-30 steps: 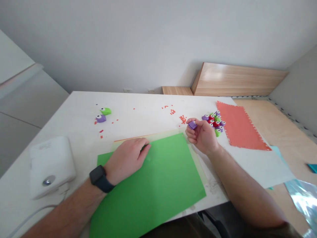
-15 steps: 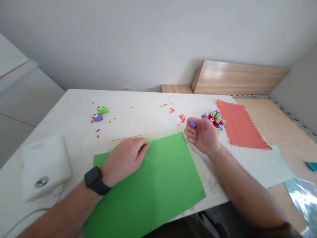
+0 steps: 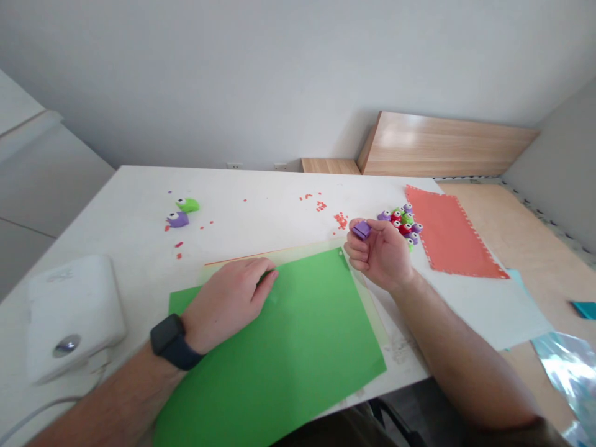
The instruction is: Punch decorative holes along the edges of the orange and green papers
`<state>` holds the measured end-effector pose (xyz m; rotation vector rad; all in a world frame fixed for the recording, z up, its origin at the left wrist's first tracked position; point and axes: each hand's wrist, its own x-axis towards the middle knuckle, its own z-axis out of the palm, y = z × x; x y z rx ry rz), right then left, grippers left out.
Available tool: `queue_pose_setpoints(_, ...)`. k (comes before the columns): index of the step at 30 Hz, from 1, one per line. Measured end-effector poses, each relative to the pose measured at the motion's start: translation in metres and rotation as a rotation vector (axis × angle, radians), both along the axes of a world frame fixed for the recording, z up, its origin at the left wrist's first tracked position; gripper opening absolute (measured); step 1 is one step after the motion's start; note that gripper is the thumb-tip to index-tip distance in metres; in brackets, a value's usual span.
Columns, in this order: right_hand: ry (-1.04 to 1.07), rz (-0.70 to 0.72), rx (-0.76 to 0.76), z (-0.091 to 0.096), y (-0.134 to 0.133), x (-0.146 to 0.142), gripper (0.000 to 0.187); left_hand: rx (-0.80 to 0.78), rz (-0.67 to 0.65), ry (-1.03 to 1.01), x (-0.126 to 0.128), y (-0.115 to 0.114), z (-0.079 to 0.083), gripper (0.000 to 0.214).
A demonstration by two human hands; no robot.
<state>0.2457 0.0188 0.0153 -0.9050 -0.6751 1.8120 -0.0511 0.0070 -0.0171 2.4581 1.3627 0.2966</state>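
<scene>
My right hand is raised palm up beside the green sheet's far right corner. Its fingers are closed round a small purple paper punch, which shows a slot in its side. My left hand rests palm down on the green paper, fingers curled under and thumb tip against the index finger. Whatever may be between those fingers is hidden. A pale yellow sheet with an orange edge peeks out beneath the green one. Just beyond my right hand sit several eyed punches in purple, red and green.
Red punched-out bits are scattered on the white table. A green punch and a purple punch lie at the far left. A white device stands near left. Red paper with notched edges lies right.
The view has shifted slightly, so things on the left sit further left. The purple punch is turned a little in my right hand. My left hand stays on the green paper.
</scene>
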Motion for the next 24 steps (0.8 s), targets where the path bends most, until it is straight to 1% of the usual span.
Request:
queue_pose_setpoints(10,0.079,0.068,0.009,0.0011,-0.0036,0.0028,0.023,0.008,0.000,0.004,-0.0008,0.0006,-0.0015,0.030)
queue_pose_setpoints(16,0.047,0.061,0.015,0.0048,-0.0053,0.0029,0.023,0.009,-0.004,0.006,-0.0009,0.0014,-0.0004,0.030)
queue_pose_setpoints(24,0.072,0.087,0.028,0.0061,-0.0072,0.0020,0.025,-0.006,0.000,0.002,-0.0002,0.0012,-0.0003,0.030)
